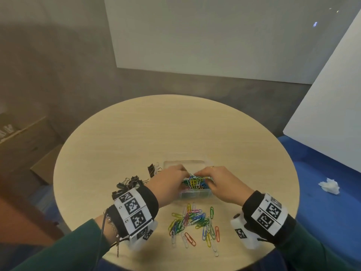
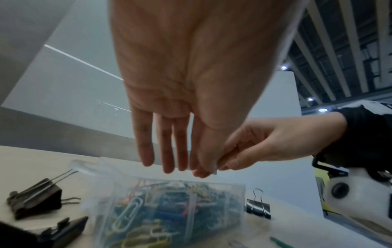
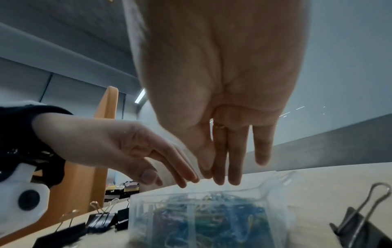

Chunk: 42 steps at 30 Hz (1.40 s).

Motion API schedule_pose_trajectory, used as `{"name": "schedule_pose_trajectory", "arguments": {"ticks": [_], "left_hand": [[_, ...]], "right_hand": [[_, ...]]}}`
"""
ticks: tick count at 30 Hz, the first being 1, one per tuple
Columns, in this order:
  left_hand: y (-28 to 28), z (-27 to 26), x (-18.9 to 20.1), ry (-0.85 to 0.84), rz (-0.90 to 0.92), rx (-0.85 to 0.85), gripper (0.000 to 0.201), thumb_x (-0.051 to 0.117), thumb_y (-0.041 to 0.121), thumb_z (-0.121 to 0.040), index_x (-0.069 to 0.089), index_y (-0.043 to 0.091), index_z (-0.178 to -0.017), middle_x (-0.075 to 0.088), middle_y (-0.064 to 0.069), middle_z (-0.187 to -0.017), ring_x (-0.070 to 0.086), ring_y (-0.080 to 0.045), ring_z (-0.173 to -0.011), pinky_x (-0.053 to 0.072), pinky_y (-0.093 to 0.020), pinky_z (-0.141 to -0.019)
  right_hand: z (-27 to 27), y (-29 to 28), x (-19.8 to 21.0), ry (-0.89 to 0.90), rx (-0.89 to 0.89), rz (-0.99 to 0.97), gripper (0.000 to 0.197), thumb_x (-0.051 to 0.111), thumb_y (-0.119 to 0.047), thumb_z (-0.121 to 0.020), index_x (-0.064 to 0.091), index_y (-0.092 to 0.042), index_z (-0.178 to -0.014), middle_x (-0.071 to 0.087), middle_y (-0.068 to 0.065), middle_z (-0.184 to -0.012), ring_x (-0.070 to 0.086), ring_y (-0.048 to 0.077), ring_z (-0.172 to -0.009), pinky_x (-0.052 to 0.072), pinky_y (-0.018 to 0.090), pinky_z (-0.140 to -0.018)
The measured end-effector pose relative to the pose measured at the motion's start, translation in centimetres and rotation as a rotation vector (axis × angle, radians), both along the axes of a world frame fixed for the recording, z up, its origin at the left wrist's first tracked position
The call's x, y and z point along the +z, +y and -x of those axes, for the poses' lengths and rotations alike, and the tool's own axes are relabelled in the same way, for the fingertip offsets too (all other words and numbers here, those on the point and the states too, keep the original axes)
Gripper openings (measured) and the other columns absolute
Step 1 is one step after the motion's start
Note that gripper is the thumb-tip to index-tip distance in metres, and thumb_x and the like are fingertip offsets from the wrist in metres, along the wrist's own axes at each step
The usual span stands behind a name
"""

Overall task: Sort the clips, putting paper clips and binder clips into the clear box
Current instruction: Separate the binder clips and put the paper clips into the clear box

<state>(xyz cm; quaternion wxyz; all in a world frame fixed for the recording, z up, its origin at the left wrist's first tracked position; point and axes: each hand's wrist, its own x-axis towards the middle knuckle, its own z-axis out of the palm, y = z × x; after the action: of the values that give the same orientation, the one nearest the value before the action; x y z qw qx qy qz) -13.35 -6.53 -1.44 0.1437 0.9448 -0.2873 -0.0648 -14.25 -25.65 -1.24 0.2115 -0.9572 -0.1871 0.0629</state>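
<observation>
Both hands hover over the clear plastic box (image 1: 196, 194) of coloured paper clips: left hand (image 1: 169, 183) fingers straight, right hand (image 1: 224, 184) fingers straight, fingertips meeting; black binder clips (image 1: 129, 184) at nine o'clock.

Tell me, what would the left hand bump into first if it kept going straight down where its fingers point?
Probably the heap of coloured paper clips filling the clear plastic box. The left hand hovers just above it, fingers pointing down, though exact depth is unclear.

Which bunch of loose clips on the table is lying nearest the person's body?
The colourful paper clip pile, spread on the table in front of the clear box, between the wrists. The black binder clips lie left of the box.
</observation>
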Motion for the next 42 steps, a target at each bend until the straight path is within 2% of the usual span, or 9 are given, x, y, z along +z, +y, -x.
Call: {"name": "schedule_pose_trajectory", "arguments": {"ticks": [5,14,17,23,26,28,32,38,42], "left_hand": [[0.0,0.9,-1.4,-0.096,-0.282,-0.065,0.046,0.037,0.045,-0.099,0.049,0.019,-0.134,0.050,-0.001,-0.135,0.047,-0.022,-0.122,0.040,-0.042,-0.101],[0.3,1.7,-1.4,-0.175,-0.440,0.055,0.057,0.028,0.059,-0.096,0.051,0.017,-0.127,0.053,-0.004,-0.126,0.049,-0.024,-0.117,0.033,-0.044,-0.104],[0.6,2.2,-1.0,-0.235,-0.367,0.083,0.052,0.031,0.055,-0.097,0.047,0.018,-0.130,0.051,-0.002,-0.131,0.048,-0.023,-0.120,0.029,-0.045,-0.108],[1.8,5.6,-0.1,-0.185,-0.101,0.005,0.046,0.053,0.040,-0.093,0.043,0.024,-0.135,0.045,0.004,-0.130,0.051,-0.018,-0.113,0.040,-0.032,-0.088],[3.1,7.1,-1.2,0.059,-0.059,0.073,0.061,0.066,0.044,-0.083,0.034,0.028,-0.133,0.041,0.005,-0.125,0.054,-0.014,-0.100,0.042,-0.026,-0.074],[3.7,7.6,-1.7,0.227,-0.029,0.113,0.073,0.074,0.043,-0.074,0.031,0.028,-0.131,0.039,0.006,-0.122,0.055,-0.013,-0.102,0.048,-0.027,-0.079],[3.2,7.7,-2.1,0.341,0.041,0.099,0.069,0.076,0.029,-0.076,0.034,0.026,-0.131,0.039,0.007,-0.113,0.048,-0.011,-0.091,0.047,-0.026,-0.085],[1.0,6.0,-2.5,0.338,0.107,0.060,0.061,0.070,0.013,-0.082,0.040,0.021,-0.134,0.045,-0.003,-0.126,0.057,-0.020,-0.100,0.050,-0.034,-0.088],[0.7,5.8,-2.5,0.305,0.084,0.055,0.090,0.082,0.035,-0.070,0.030,0.022,-0.142,0.036,-0.003,-0.125,0.055,-0.021,-0.100,0.046,-0.026,-0.087]], "right_hand": [[0.1,-0.1,-1.3,0.010,0.050,0.219,0.041,0.037,-0.008,-0.097,0.058,-0.015,-0.131,0.054,0.002,-0.141,0.050,0.022,-0.128,0.026,0.044,-0.116],[0.6,0.3,-0.8,0.028,0.051,0.180,0.041,0.038,-0.008,-0.094,0.058,-0.013,-0.130,0.055,0.006,-0.138,0.054,0.022,-0.122,0.044,0.040,-0.105],[1.3,0.1,-0.2,-0.078,0.056,0.117,0.040,0.042,-0.013,-0.097,0.053,-0.016,-0.135,0.051,0.000,-0.140,0.049,0.017,-0.126,0.040,0.034,-0.107],[4.8,-0.4,1.2,-0.015,0.076,0.053,0.013,0.059,-0.029,-0.091,0.063,-0.024,-0.101,0.064,-0.011,-0.089,0.059,0.006,-0.077,0.050,0.027,-0.072],[6.0,-1.4,0.5,0.189,-0.047,0.169,0.045,0.075,-0.051,-0.071,0.052,-0.024,-0.099,0.055,-0.010,-0.086,0.053,0.009,-0.075,0.044,0.026,-0.062],[6.3,-1.8,-0.1,0.321,-0.114,0.262,0.064,0.081,-0.054,-0.061,0.046,-0.021,-0.104,0.053,-0.006,-0.094,0.049,0.011,-0.080,0.036,0.022,-0.058],[6.9,-0.9,-1.4,0.373,-0.106,0.243,0.068,0.085,-0.049,-0.058,0.038,-0.022,-0.099,0.049,-0.004,-0.105,0.046,0.012,-0.088,0.034,0.017,-0.061],[7.1,1.8,-2.0,0.254,-0.120,0.063,0.042,0.077,-0.037,-0.076,0.051,-0.015,-0.102,0.052,-0.001,-0.094,0.044,0.011,-0.075,0.043,0.028,-0.068],[7.0,0.3,-0.9,0.295,-0.142,0.079,0.076,0.082,-0.046,-0.066,0.043,-0.017,-0.125,0.045,-0.007,-0.107,0.047,0.008,-0.088,0.041,0.017,-0.071]]}}
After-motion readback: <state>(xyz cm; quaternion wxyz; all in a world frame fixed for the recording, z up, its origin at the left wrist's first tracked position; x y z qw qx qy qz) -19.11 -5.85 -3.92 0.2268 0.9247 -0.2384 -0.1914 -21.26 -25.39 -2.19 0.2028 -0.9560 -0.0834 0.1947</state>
